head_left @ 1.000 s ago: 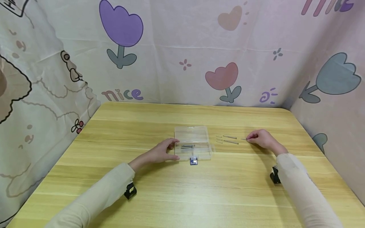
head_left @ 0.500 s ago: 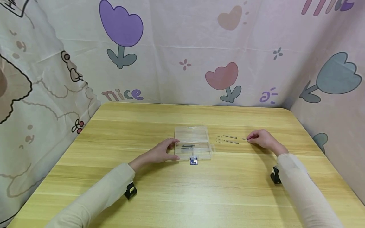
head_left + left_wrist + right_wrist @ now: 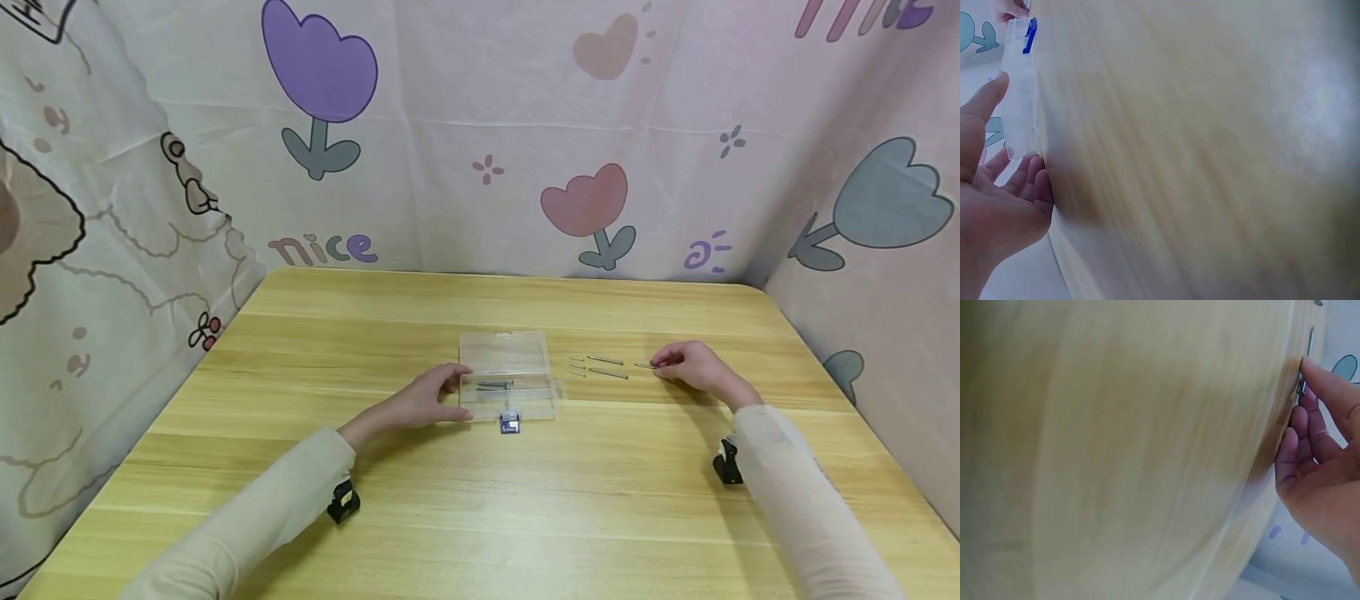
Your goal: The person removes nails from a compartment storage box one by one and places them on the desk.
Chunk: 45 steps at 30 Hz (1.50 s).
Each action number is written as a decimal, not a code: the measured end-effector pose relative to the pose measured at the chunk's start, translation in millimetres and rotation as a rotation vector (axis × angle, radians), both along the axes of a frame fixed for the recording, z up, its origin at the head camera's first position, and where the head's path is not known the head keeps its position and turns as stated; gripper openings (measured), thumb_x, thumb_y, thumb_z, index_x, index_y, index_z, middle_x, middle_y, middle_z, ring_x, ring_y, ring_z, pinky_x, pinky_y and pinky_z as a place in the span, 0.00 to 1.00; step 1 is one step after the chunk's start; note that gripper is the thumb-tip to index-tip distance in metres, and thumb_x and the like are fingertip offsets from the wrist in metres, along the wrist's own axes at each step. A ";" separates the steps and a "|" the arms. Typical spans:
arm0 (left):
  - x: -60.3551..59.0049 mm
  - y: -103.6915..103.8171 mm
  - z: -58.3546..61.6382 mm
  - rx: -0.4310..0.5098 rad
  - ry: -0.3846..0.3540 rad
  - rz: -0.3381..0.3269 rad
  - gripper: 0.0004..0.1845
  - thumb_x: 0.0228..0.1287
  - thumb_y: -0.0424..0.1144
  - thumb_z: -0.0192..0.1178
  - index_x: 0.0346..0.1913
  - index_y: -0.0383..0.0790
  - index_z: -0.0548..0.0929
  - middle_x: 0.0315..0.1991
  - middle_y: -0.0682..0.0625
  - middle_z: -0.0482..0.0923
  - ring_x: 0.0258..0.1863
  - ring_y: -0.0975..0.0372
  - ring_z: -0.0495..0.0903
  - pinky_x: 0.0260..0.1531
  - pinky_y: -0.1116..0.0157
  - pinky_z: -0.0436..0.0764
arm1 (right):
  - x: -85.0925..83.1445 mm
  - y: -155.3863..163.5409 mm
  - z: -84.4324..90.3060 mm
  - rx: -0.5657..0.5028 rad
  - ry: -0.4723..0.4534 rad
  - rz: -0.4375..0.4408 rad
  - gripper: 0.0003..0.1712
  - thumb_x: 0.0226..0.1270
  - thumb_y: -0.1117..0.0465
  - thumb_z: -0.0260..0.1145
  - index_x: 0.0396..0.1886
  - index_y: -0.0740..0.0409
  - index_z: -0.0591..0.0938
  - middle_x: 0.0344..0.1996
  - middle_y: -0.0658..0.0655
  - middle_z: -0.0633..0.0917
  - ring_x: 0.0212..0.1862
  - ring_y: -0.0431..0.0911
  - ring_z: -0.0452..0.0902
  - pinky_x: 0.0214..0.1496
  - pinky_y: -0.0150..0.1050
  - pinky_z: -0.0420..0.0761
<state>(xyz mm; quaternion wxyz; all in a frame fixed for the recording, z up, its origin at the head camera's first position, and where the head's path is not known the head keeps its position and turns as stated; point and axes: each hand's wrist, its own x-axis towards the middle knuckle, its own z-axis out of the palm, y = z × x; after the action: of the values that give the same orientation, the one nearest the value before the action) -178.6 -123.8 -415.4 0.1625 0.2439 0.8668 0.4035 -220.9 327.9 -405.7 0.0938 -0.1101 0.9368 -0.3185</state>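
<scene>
A clear plastic box (image 3: 506,375) lies open at the table's middle, with a blue latch (image 3: 509,424) at its front and thin metal pins inside. My left hand (image 3: 423,400) rests against the box's left end, thumb at the front corner and fingers relaxed. In the left wrist view the left hand (image 3: 997,187) touches the box (image 3: 1019,94). My right hand (image 3: 690,365) pinches the end of a metal pin (image 3: 642,365) that lies on the table. In the right wrist view a fingertip (image 3: 1313,365) presses on that pin (image 3: 1301,384).
More loose pins (image 3: 606,372) lie on the wooden table (image 3: 480,500) between the box and my right hand, two long and some short. Printed fabric walls (image 3: 480,125) close off the back and both sides.
</scene>
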 end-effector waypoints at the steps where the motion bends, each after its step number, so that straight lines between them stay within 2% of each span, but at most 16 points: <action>1: 0.0 -0.2 -0.1 0.002 0.001 -0.002 0.37 0.59 0.42 0.70 0.67 0.32 0.66 0.54 0.44 0.71 0.51 0.54 0.69 0.54 0.54 0.69 | -0.2 0.5 -0.1 0.000 -0.004 0.000 0.10 0.63 0.68 0.67 0.40 0.72 0.82 0.34 0.60 0.84 0.37 0.47 0.74 0.41 0.42 0.73; 7: 0.3 -0.2 0.6 0.003 0.007 -0.008 0.37 0.59 0.41 0.69 0.67 0.31 0.66 0.54 0.44 0.71 0.50 0.54 0.69 0.54 0.54 0.69 | -1.4 2.2 -1.5 -0.022 -0.024 -0.004 0.11 0.62 0.69 0.67 0.42 0.73 0.81 0.35 0.59 0.83 0.37 0.46 0.74 0.41 0.39 0.73; 13: -0.4 0.3 0.5 -0.001 0.007 -0.009 0.37 0.59 0.42 0.69 0.67 0.31 0.66 0.55 0.43 0.71 0.51 0.53 0.69 0.54 0.54 0.69 | 1.0 5.2 1.3 -0.095 -0.090 -0.036 0.18 0.62 0.68 0.68 0.50 0.75 0.78 0.41 0.64 0.81 0.41 0.47 0.73 0.39 0.32 0.74; 17: -1.6 0.2 -0.2 -0.006 0.007 -0.013 0.37 0.59 0.42 0.69 0.67 0.31 0.66 0.55 0.43 0.70 0.51 0.53 0.69 0.54 0.54 0.69 | 1.4 1.5 3.7 -0.099 -0.100 -0.062 0.22 0.63 0.64 0.68 0.53 0.73 0.77 0.44 0.63 0.81 0.41 0.47 0.73 0.41 0.34 0.74; 22: -1.6 0.1 0.2 -0.012 0.011 -0.014 0.37 0.59 0.42 0.69 0.67 0.31 0.66 0.55 0.43 0.70 0.51 0.53 0.69 0.55 0.55 0.68 | -0.6 -17.7 8.5 -0.106 -0.061 -0.048 0.21 0.64 0.61 0.68 0.52 0.71 0.79 0.42 0.62 0.81 0.40 0.47 0.72 0.40 0.37 0.74; 27: -1.6 0.2 -0.2 -0.010 0.014 -0.018 0.37 0.59 0.42 0.69 0.67 0.31 0.66 0.55 0.43 0.70 0.51 0.53 0.69 0.54 0.55 0.68 | -1.6 -44.9 14.0 -0.074 0.019 0.022 0.15 0.66 0.62 0.66 0.47 0.70 0.82 0.39 0.60 0.83 0.39 0.47 0.72 0.39 0.38 0.73; 33: -1.7 0.6 -0.8 -0.010 0.011 -0.011 0.37 0.59 0.42 0.69 0.67 0.32 0.66 0.55 0.44 0.71 0.51 0.54 0.69 0.54 0.55 0.69 | 0.0 -80.7 17.0 -0.035 0.110 0.149 0.09 0.64 0.66 0.66 0.40 0.67 0.86 0.36 0.58 0.85 0.35 0.45 0.74 0.40 0.41 0.74; 40: -2.6 0.5 -2.4 -0.007 0.010 -0.011 0.37 0.59 0.42 0.69 0.67 0.32 0.66 0.54 0.44 0.70 0.50 0.54 0.69 0.54 0.55 0.68 | 4.6 -119.7 22.2 0.012 0.148 0.291 0.06 0.64 0.67 0.66 0.37 0.64 0.87 0.38 0.57 0.86 0.40 0.49 0.77 0.44 0.46 0.75; 45: -2.9 -0.3 -3.1 -0.006 0.009 -0.010 0.37 0.59 0.42 0.69 0.67 0.32 0.66 0.55 0.44 0.70 0.51 0.54 0.69 0.55 0.55 0.68 | 3.5 -142.6 26.6 0.054 0.223 0.429 0.05 0.61 0.69 0.67 0.35 0.64 0.88 0.33 0.54 0.86 0.39 0.50 0.78 0.44 0.47 0.76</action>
<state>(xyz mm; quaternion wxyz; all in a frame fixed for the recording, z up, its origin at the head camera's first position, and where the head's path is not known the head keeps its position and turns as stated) -181.5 -124.1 -418.4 0.1611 0.2494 0.8675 0.3991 -217.4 185.3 -379.1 0.0581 -0.3386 0.9047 -0.2519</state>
